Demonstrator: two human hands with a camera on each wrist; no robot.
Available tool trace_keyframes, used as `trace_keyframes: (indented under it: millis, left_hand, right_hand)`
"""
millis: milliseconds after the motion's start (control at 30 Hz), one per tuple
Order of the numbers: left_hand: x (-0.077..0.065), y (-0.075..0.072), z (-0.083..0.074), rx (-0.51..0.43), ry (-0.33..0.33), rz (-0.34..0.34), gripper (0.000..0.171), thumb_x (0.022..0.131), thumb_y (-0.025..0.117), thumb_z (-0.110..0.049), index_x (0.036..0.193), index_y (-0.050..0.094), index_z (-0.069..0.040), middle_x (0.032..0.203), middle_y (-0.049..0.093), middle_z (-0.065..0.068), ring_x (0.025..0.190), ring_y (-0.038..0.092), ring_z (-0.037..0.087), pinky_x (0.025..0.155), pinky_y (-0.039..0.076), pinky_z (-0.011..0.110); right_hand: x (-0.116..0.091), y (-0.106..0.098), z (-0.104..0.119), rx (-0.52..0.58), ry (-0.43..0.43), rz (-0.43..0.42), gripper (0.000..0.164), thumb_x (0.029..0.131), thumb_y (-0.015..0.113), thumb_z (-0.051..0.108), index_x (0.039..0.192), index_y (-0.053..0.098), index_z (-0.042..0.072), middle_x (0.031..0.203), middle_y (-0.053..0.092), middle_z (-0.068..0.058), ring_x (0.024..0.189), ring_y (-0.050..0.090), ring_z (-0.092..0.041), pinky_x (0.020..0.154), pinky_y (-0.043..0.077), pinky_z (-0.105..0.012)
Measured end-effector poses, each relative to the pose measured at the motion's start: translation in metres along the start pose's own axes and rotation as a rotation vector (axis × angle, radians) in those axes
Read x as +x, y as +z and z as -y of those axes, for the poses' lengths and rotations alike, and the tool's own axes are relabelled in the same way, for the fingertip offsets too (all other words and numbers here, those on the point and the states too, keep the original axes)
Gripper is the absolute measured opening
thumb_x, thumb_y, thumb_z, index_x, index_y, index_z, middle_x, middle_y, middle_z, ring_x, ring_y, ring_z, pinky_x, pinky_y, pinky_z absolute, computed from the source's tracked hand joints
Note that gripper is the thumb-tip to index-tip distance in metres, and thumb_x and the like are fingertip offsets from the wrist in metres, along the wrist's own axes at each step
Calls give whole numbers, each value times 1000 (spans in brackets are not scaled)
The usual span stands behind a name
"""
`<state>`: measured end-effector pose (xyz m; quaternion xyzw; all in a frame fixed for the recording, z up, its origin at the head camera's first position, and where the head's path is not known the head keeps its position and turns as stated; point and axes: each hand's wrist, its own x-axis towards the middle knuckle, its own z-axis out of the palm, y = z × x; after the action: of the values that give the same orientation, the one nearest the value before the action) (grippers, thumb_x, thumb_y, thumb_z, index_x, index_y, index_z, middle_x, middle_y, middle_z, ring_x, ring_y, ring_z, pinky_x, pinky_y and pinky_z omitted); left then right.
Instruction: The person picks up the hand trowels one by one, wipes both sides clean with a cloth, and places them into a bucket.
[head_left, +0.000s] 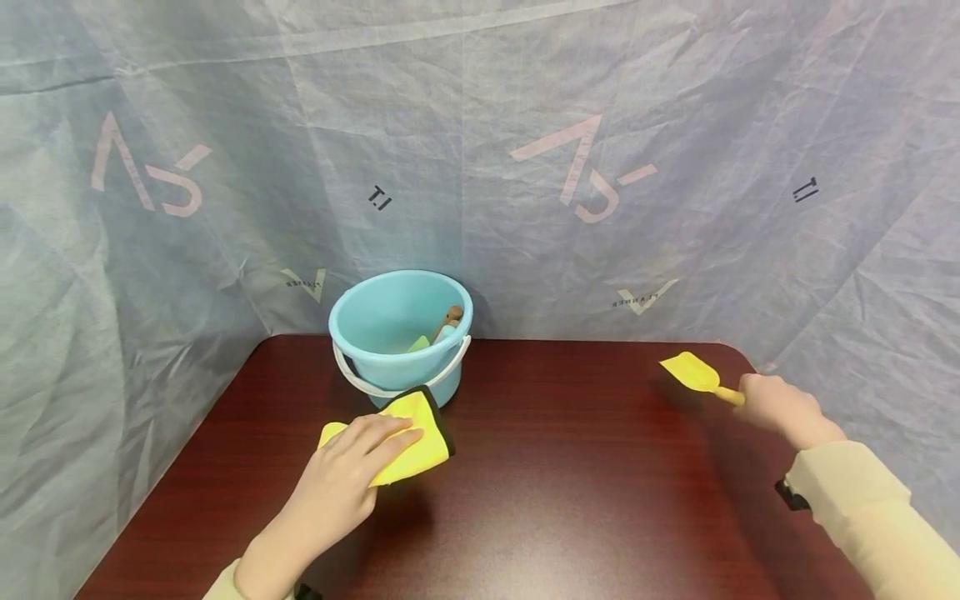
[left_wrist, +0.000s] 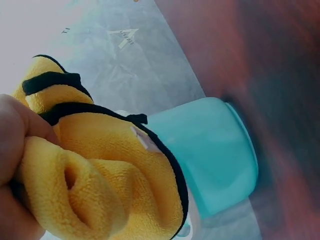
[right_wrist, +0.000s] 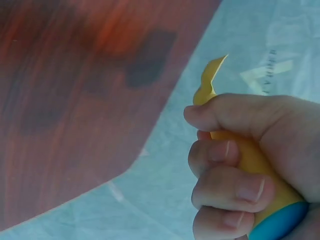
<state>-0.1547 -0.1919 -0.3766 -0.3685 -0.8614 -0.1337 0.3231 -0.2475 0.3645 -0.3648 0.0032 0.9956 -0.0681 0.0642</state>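
In my left hand (head_left: 348,471) is a yellow cloth (head_left: 416,433) with black edging, gripped in a bunch above the table. The left wrist view shows the fluffy cloth (left_wrist: 125,150) folded over, its loose part hanging in front of the bucket. My right hand (head_left: 780,408) grips a small yellow toy shovel (head_left: 693,372) by its handle, over the table's far right corner. Seen from the right wrist, fingers wrap the yellow handle (right_wrist: 250,165), which ends in a blue cap (right_wrist: 280,222). Only a sliver of the blade shows there.
A light blue bucket (head_left: 360,354) with a white handle (head_left: 365,387) stands at the table's back left. Inside lie a brown wooden-looking piece (head_left: 452,315) and something green (head_left: 420,343). A grey printed sheet (head_left: 465,167) hangs behind the dark red table (head_left: 555,467).
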Motion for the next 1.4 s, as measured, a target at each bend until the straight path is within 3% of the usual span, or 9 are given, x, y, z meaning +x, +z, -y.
trace_keyframes:
  millis: [133,367,533,1000,1400]
  left_hand:
    - [3,-5,0,-4,13,-10,74,55,38,14,118,57,-19,116,56,0,107,49,21,78,47,39]
    - [5,-10,-2,1,29,-11,74,55,37,14,119,57,-19,117,56,0,108,49,22,77,47,39]
    - [13,-15,1,6,57,-58,73,54,38,14,117,58,-17,115,57,2,105,51,23,75,48,39]
    - [50,-34,9,26,125,-125,69,58,36,14,116,59,-15,113,58,4,104,52,25,79,47,40]
    - [83,-28,-1,1,236,-209,55,69,43,15,111,61,-14,109,60,4,102,55,24,82,47,37]
  right_hand:
    - [-1,-12,5,-38,-39,35,17,74,59,26,78,53,10,71,48,-6,61,46,-22,47,34,-37]
    - [-11,-27,29,-60,-81,36,15,74,60,26,75,58,11,67,52,-2,58,47,-19,46,34,-37]
    - [-20,-34,50,-69,-136,21,13,75,61,24,74,60,11,62,50,0,54,43,-16,46,33,-33]
    - [-36,-51,100,-96,-256,-39,4,73,61,18,71,58,16,59,48,4,52,40,-12,45,30,-29]
    - [-50,-49,134,-115,-403,-157,10,70,62,15,69,54,22,54,43,7,46,34,-9,42,26,-25]
